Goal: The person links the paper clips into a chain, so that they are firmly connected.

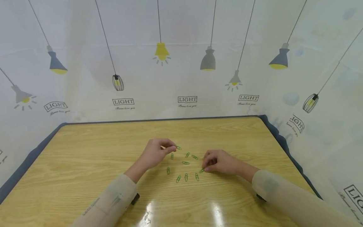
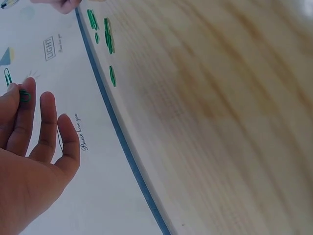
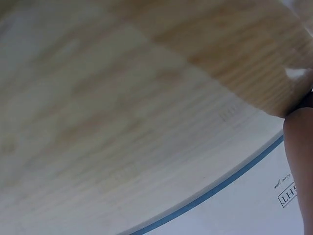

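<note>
My left hand pinches a green paper clip between thumb and forefinger, over the far left side of a loose group of clips. In the left wrist view, green wire shows at those fingertips, and the other fingers stand half bent. At the group's right side, my right hand holds another green paper clip at its thumb and fingertips, close over the table. Several more clips lie spread between the hands, among them a middle clip and a near clip. The right wrist view catches only part of the right hand.
The wooden table has a dark blue edge. Behind it and along the sides hangs a pale sheet printed with lamps and lettering. Light glares off the table's near part.
</note>
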Demonstrator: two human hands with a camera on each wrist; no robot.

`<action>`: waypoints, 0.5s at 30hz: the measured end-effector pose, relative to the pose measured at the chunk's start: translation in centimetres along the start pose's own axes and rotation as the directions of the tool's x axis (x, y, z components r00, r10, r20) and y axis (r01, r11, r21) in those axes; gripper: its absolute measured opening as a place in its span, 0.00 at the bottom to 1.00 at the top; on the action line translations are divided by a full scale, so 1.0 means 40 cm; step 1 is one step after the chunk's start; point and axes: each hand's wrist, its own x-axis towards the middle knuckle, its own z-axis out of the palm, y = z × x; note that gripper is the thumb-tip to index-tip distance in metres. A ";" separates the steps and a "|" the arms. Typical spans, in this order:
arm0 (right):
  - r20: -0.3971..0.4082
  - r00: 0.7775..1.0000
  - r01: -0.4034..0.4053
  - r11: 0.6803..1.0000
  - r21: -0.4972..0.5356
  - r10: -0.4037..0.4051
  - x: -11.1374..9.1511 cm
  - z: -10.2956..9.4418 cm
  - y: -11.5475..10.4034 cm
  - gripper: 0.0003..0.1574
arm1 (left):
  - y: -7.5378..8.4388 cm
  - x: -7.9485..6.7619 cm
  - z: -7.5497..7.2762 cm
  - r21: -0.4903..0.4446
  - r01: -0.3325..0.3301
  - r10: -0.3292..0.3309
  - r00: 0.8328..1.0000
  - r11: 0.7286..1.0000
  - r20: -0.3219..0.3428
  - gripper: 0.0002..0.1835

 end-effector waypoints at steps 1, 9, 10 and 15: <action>0.004 1.000 0.008 1.000 -0.002 -0.008 0.001 0.000 0.000 0.02 | -0.002 0.000 -0.001 0.001 -0.001 0.001 1.000 1.000 0.000 0.09; 0.020 0.998 -0.054 0.998 0.020 0.054 0.010 -0.025 -0.005 0.03 | -0.007 -0.004 -0.007 -0.012 -0.001 0.001 1.000 1.000 0.005 0.10; 0.015 0.998 -0.067 0.997 0.037 0.067 0.012 -0.031 -0.007 0.03 | -0.006 -0.005 -0.008 -0.011 0.001 -0.001 1.000 1.000 0.005 0.10; -0.066 0.994 -0.076 0.993 0.094 0.082 0.026 -0.058 -0.022 0.06 | -0.007 -0.006 -0.012 -0.001 0.006 -0.006 1.000 1.000 0.003 0.08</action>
